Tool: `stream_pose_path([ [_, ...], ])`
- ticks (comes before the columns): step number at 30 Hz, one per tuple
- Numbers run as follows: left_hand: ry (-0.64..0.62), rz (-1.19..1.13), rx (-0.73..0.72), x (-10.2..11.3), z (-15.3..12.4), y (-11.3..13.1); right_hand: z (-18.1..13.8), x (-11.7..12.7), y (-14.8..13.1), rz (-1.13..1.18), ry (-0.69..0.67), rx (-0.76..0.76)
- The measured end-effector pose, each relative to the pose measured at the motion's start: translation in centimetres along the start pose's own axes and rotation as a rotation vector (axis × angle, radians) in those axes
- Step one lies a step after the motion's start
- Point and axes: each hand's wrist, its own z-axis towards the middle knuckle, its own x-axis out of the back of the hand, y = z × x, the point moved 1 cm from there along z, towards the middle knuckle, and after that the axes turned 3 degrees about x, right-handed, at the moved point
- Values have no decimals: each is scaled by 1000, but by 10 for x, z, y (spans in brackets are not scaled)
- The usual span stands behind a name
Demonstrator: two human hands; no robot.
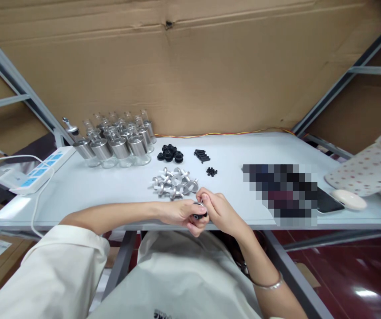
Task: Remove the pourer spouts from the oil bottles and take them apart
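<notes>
My left hand (178,214) and my right hand (219,212) meet at the near edge of the white table (77,190). Both are closed round a small black and silver part (199,215) held between the fingertips. Just beyond them lies a heap of small silver metal fittings (175,182). Farther back sit a cluster of black rubber rings (170,153), a pile of black screws (202,155) and a few small black nuts (212,171). Several glass bottles with silver caps (119,139) stand at the back left.
A white and blue power strip (35,173) with its cable lies at the left edge. A dark phone (328,204), a pale oval mouse (349,199) and a dotted cloth bag (370,170) sit at the right. A cardboard wall rises behind the table.
</notes>
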Motion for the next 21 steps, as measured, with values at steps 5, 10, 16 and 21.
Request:
stream_pose_path([
  [5,11,5,9,1,1,0,-1,0,-1,21,-4,-24],
  [10,143,38,-122,5,4,0,2,1,-1,26,123,40],
  [16,30,-26,-63,10,0,4,4,4,-3,90,215,210],
  [21,-27,51,0,9,-3,6,4,4,-3,104,248,202],
])
